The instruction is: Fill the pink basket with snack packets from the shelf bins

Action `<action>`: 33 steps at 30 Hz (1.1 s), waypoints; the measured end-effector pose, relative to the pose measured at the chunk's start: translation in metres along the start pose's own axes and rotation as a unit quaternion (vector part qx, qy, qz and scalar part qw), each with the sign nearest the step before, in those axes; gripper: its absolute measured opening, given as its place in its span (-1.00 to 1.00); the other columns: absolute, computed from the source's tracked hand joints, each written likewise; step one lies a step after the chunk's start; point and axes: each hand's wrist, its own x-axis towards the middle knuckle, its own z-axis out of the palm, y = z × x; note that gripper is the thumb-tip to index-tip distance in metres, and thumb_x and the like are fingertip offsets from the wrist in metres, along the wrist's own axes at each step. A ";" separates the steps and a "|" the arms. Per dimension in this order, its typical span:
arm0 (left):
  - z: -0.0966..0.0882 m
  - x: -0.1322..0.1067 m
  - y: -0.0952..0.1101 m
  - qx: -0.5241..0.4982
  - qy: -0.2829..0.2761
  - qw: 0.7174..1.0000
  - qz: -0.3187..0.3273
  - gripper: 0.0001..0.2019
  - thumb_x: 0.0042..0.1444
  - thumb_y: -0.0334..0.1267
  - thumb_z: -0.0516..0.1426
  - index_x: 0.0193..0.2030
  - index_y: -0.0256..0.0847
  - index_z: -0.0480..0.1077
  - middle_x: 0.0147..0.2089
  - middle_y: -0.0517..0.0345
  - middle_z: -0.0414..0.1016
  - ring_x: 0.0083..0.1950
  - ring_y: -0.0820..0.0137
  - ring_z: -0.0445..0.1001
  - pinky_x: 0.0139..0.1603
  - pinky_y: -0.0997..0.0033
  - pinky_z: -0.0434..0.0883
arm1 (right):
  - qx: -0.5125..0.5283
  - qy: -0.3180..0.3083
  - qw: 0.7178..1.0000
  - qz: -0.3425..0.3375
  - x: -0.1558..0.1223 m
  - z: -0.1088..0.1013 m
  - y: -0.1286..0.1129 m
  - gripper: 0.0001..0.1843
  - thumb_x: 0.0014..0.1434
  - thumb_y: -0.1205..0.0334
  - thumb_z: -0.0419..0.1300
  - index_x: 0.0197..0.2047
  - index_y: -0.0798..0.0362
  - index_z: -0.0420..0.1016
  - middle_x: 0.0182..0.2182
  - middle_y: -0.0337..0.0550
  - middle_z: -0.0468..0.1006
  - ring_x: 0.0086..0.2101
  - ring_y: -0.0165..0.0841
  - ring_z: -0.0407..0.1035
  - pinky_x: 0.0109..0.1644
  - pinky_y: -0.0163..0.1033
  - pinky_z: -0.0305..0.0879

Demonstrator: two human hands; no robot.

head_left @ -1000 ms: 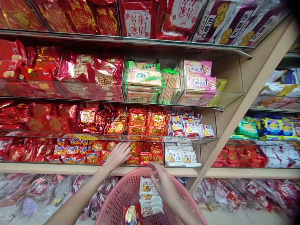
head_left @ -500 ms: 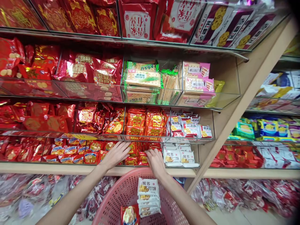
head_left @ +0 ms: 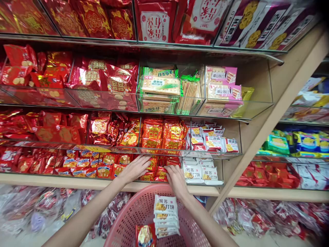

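Note:
My left hand (head_left: 135, 168) lies flat with its fingers spread against the clear front of the lowest shelf bin, over small red and orange snack packets (head_left: 157, 170). My right hand (head_left: 175, 177) reaches into the same bin, fingers curled on the red packets; whether it grips one is hidden. Below my arms hangs a pink perforated basket (head_left: 128, 223) with a stack of white cracker packs (head_left: 164, 214) and one red-gold packet (head_left: 145, 236) inside.
White cracker packs (head_left: 197, 170) fill the bin just right of my right hand. Glass-fronted shelves above hold red bags, green and pink cracker boxes (head_left: 222, 87). A slanted wooden upright (head_left: 259, 132) ends the rack. Bagged goods (head_left: 38, 209) lie under the shelf.
My right hand rose from over the basket to the red packets in the lowest bin. My left hand stayed on the bin front. The view shifted slightly.

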 end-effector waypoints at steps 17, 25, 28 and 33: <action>-0.015 -0.017 0.011 0.018 0.007 0.999 -0.042 -0.78 0.25 -0.21 -0.03 -0.13 -0.25 0.37 0.20 -0.10 0.34 0.19 0.23 0.33 0.28 0.04 0.20 | -0.034 -0.041 0.998 -0.028 0.009 -0.002 -0.007 -0.58 0.25 0.40 -0.05 0.14 0.02 0.35 0.03 -0.08 0.47 -0.10 -0.19 0.24 -0.08 -0.11 0.16; -0.015 -0.028 0.016 0.005 0.027 0.998 -0.057 -0.80 0.25 -0.27 -0.03 -0.13 -0.24 0.38 0.22 -0.10 0.33 0.22 0.23 0.31 0.28 0.05 0.19 | 0.107 0.080 0.991 -0.014 -0.034 -0.014 0.014 -0.60 0.26 0.35 -0.09 0.11 0.02 0.37 -0.01 -0.01 0.48 -0.08 -0.22 0.32 -0.02 -0.04 0.25; -0.018 -0.026 0.022 -0.011 0.046 0.997 -0.067 -0.81 0.24 -0.30 -0.02 -0.12 -0.25 0.38 0.22 -0.13 0.32 0.22 0.23 0.31 0.27 0.05 0.20 | 0.155 0.118 0.980 0.028 -0.066 -0.018 0.029 -0.65 0.26 0.30 -0.07 0.05 0.05 0.40 -0.06 0.00 0.50 -0.06 -0.23 0.34 0.04 -0.01 0.26; -0.024 -0.012 0.035 -0.032 0.078 0.994 -0.069 -0.78 0.22 -0.33 -0.02 -0.06 -0.28 0.36 0.23 -0.17 0.31 0.24 0.23 0.28 0.29 0.03 0.18 | 0.175 0.124 0.969 0.119 -0.123 -0.022 0.045 -0.69 0.24 0.21 -0.02 -0.01 0.02 0.43 -0.09 -0.03 0.53 -0.06 -0.24 0.38 0.04 -0.03 0.31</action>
